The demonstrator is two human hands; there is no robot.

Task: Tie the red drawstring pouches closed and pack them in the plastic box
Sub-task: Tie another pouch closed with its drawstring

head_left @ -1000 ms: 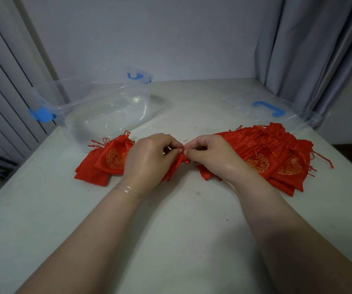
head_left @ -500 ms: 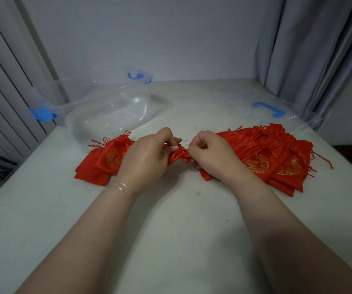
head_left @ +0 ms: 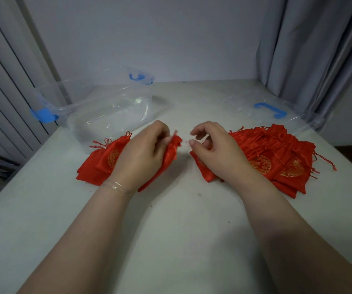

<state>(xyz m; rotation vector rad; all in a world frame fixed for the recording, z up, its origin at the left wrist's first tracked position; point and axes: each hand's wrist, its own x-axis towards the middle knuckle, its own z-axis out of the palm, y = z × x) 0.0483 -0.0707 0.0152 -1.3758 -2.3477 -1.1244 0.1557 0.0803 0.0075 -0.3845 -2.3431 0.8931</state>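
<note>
My left hand (head_left: 143, 153) grips a red drawstring pouch (head_left: 171, 151) round its gathered neck, just above the table. My right hand (head_left: 215, 149) hovers a short gap to the right with curled fingers. A blurred bit of red drawstring (head_left: 186, 142) shows at its thumb tip. Two or three tied pouches (head_left: 100, 162) lie left of my left hand. A larger heap of flat red pouches (head_left: 276, 158) with gold emblems lies under and right of my right hand. The clear plastic box (head_left: 50, 102) with blue latches stands open at the back left, with nothing red in it.
The box's clear lid (head_left: 245, 107) with a blue handle (head_left: 270, 110) lies at the back right, behind the heap. Grey curtains (head_left: 308, 60) hang at the right, and a wall closes the table's far edge. The white tabletop (head_left: 181, 230) in front of my hands is bare.
My hands have pulled apart. They met at the pouch's neck before; now the left keeps the pouch and the right has drawn away to the right.
</note>
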